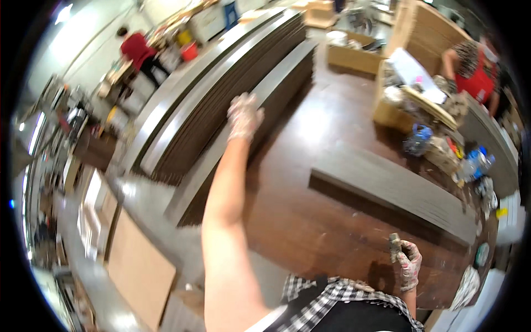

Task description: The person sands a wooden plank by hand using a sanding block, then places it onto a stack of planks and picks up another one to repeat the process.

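Two gloved hands are mine in the head view. My left hand [244, 115] reaches far forward at the end of a bare outstretched arm, and its fingers [242, 103] lie spread apart and flat on the long stack of dark boards [232, 94]. They rest on the stack's upper right side, touching a grey-faced board [276, 83] that runs away beyond the fingertips toward the far end of the bench. Nothing is pinched between them; the palm simply presses on the surface.

My right hand [408, 264] sits low and close to my body, its fingers curled together around a small dark block [394, 245], which sticks up above the knuckles. I cannot tell what kind of tool the block is. Just beyond those fingers lies a separate grey board [387, 188], flat on the dark brown worktable [310, 221], well apart from the stack under my left fingers.

To the right of my right fingers a jumble of bottles and rags [442, 144] lines the table edge, with an open cardboard box [390, 113] behind it. Two other people, both wearing red, stand in the distance, one far left [138, 50] and one far right [475, 72].
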`<move>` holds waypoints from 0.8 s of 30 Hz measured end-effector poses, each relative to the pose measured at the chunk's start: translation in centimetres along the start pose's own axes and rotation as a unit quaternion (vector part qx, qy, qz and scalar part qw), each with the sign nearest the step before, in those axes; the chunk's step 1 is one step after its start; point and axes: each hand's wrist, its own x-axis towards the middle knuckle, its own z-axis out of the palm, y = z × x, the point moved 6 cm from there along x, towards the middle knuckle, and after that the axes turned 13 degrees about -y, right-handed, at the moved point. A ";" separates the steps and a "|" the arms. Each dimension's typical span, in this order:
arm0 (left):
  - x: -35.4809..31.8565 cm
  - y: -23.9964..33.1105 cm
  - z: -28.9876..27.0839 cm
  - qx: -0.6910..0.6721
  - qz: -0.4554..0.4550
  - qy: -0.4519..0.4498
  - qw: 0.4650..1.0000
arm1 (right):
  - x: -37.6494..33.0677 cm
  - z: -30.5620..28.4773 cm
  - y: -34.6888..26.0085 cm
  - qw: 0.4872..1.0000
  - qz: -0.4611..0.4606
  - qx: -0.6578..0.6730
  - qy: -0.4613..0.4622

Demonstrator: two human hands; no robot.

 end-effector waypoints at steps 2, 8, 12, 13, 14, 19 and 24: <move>0.5 0.8 -0.1 -0.003 -0.010 0.009 1.000 | -0.2 0.2 -0.2 0.999 -0.035 -0.009 0.016; 0.4 -1.4 0.3 0.025 -0.064 -0.044 0.997 | 0.2 2.2 -1.2 0.999 -0.024 0.013 -0.022; 0.9 0.0 0.3 0.068 -0.035 -0.014 0.997 | -0.5 0.3 -0.7 0.997 -0.045 -0.058 0.003; 1.2 -0.3 0.7 0.073 -0.028 0.012 0.997 | -0.7 0.1 -0.5 0.998 -0.048 -0.042 0.000; 1.3 -0.4 0.8 0.074 -0.021 0.019 0.997 | -0.9 0.4 -0.8 0.999 -0.042 -0.009 0.009; 1.3 0.4 2.7 0.085 0.003 0.044 0.995 | -1.9 -3.4 1.5 0.995 -0.014 -0.072 0.061; -6.6 17.6 2.1 -0.151 0.333 0.271 0.890 | -3.7 -5.7 4.6 0.991 -0.028 0.020 0.126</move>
